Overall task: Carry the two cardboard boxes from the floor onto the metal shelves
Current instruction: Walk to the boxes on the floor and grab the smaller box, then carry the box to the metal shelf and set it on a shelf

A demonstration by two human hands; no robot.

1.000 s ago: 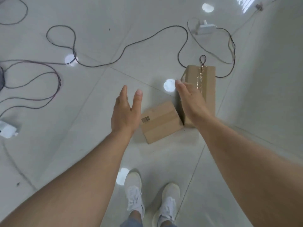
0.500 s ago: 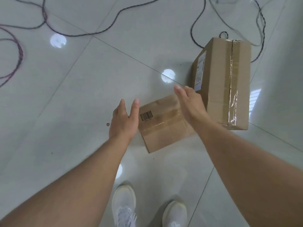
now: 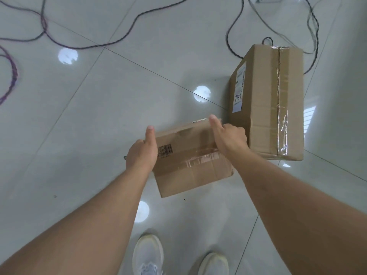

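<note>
The pale grey glossy tiled floor [image 3: 99, 120] carries everything in view, and no metal shelves show, so neither box has made the trip yet.

The tall brown cardboard box with a taped top seam and a white shipping label [image 3: 268, 100] is the landmark. It stands on the floor untouched, with thin dark cables [image 3: 123, 34] trailing behind it and out to its left. It looks the bulkier and probably heavier of the two. Its walls seem stiff and square, so a flat-palmed hold on two opposite sides, low down, should suit it. The shiny tape along its seam would likely be slick under fingers.

The smaller flat brown cardboard box with a barcode sticker and clear tape [image 3: 190, 161] lies just to the left of the tall box and nearer the person, close to it or touching; the right hand hides the gap. The left hand [image 3: 142, 153] presses against the side away from the tall box, thumb up along the edge; its other fingers are hidden. The right hand [image 3: 228, 137] clasps the side facing the tall box, thumb over the top edge and fingers curled down out of sight. The box looks light and a little dented on top, so a squeeze at the stiff edges seems wiser than pressure on the soft middle.

The person's white trainers [image 3: 148, 255] stand nearest the camera.
</note>
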